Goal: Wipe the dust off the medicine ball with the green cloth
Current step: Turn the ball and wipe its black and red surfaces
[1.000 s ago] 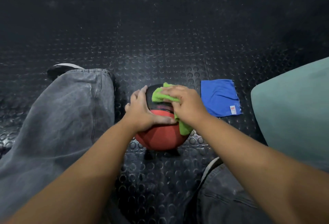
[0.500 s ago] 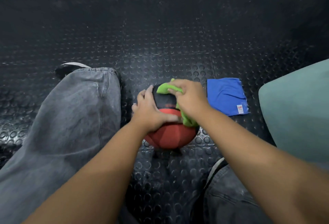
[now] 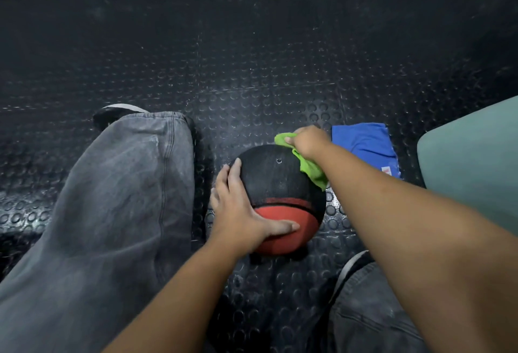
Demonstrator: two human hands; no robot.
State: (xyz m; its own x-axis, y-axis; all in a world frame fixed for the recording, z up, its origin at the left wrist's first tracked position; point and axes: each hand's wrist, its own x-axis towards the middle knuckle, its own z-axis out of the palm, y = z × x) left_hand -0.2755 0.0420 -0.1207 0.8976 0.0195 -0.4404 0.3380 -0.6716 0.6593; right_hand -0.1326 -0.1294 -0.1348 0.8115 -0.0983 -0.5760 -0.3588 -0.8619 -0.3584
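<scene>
Left hand (image 3: 238, 212) on medicine ball (image 3: 280, 178), right hand (image 3: 308, 141) gripping green cloth (image 3: 311, 171)

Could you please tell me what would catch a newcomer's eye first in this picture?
The black and red medicine ball sits mid-frame on the studded floor, the left hand resting on its left side. The right hand holds the bright green cloth against its far right edge; a blue cloth lies on the floor beyond.

Dim light, black studded rubber floor (image 3: 252, 58), teal cushion (image 3: 476, 162) at right
</scene>
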